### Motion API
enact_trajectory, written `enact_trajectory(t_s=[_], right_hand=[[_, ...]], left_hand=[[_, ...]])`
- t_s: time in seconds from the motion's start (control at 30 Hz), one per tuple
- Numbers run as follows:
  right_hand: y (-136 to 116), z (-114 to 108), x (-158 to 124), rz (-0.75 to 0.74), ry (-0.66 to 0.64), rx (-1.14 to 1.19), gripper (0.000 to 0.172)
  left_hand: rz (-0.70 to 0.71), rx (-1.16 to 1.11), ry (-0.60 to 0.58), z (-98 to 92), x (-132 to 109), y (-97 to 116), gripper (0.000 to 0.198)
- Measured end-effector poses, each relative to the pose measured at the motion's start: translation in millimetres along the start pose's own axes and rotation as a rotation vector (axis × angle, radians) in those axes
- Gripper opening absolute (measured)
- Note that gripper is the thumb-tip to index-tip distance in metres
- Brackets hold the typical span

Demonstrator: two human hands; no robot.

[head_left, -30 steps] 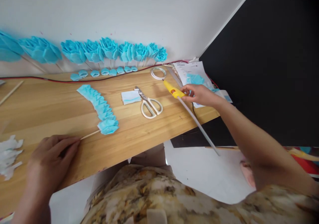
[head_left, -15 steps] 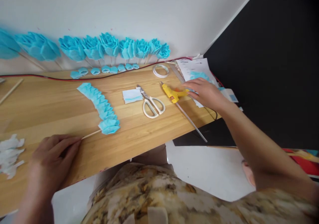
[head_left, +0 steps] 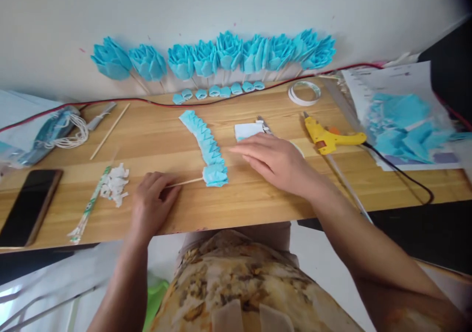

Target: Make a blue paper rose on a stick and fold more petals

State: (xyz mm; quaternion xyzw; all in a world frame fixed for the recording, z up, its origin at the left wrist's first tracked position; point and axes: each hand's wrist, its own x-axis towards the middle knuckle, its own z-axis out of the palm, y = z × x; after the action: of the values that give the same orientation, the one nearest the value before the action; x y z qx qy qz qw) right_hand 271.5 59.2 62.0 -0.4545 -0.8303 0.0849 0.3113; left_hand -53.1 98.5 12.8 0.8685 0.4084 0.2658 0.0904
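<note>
My left hand (head_left: 153, 196) pinches the near end of a thin wooden stick (head_left: 188, 182) lying on the wooden table (head_left: 258, 199). The stick's far end sits in a strip of folded blue paper petals (head_left: 205, 142). My right hand (head_left: 275, 162) hovers flat, fingers stretched out, just right of the petal strip and over the white scissors, which are mostly hidden beneath it. A yellow glue gun (head_left: 330, 137) with a clear glue stick lies on the table to the right, apart from my hand.
Finished blue paper flowers (head_left: 228, 51) lean against the wall, small blue rolls (head_left: 217, 92) before them. A tape ring (head_left: 304, 92), a white-blue paper piece (head_left: 249, 130), blue paper on sheets (head_left: 401, 120), white scraps (head_left: 115, 183), a phone (head_left: 27, 206) and string (head_left: 70, 133) lie around.
My right hand set the glue gun down on the table, let it go, and moved left toward the petal strip. The view swung left. My left hand stayed on the stick.
</note>
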Motion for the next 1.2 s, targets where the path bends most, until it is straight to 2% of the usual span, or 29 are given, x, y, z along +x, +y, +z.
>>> enact_trajectory(t_s=[0.1,0.2,0.33,0.5,0.63,0.93,1.1,1.2], right_hand=[[8,2,27,0.009,-0.095,0.023,0.033],[14,11,39,0.062,-0.150,0.021,0.032],[22,25,33,0.083,-0.181,-0.018,0.030],[29,25,22,0.029,-0.210,-0.016,0.033],[28,24,22,0.025,-0.213,0.009,0.036],[20,34,21,-0.017,-0.315,0.015,0.033],[20,33,21,-0.013,-0.303,0.066,0.034],[19,27,23,0.045,-0.241,0.140,0.038]], left_hand=[[-0.006,-0.025,-0.009,-0.3,0,0,0.007],[0.022,-0.060,-0.021,-0.6,0,0,0.002],[0.065,-0.078,-0.025,-1.5,1,1,0.007],[0.056,-0.071,-0.049,-3.3,2,1,0.009],[0.044,-0.078,-0.068,-3.0,0,-1,0.011],[0.034,-0.097,-0.059,-5.0,-6,-5,0.015],[0.019,-0.098,-0.068,-6.2,-5,-4,0.015],[0.008,-0.097,-0.064,-5.8,-3,-2,0.014]])
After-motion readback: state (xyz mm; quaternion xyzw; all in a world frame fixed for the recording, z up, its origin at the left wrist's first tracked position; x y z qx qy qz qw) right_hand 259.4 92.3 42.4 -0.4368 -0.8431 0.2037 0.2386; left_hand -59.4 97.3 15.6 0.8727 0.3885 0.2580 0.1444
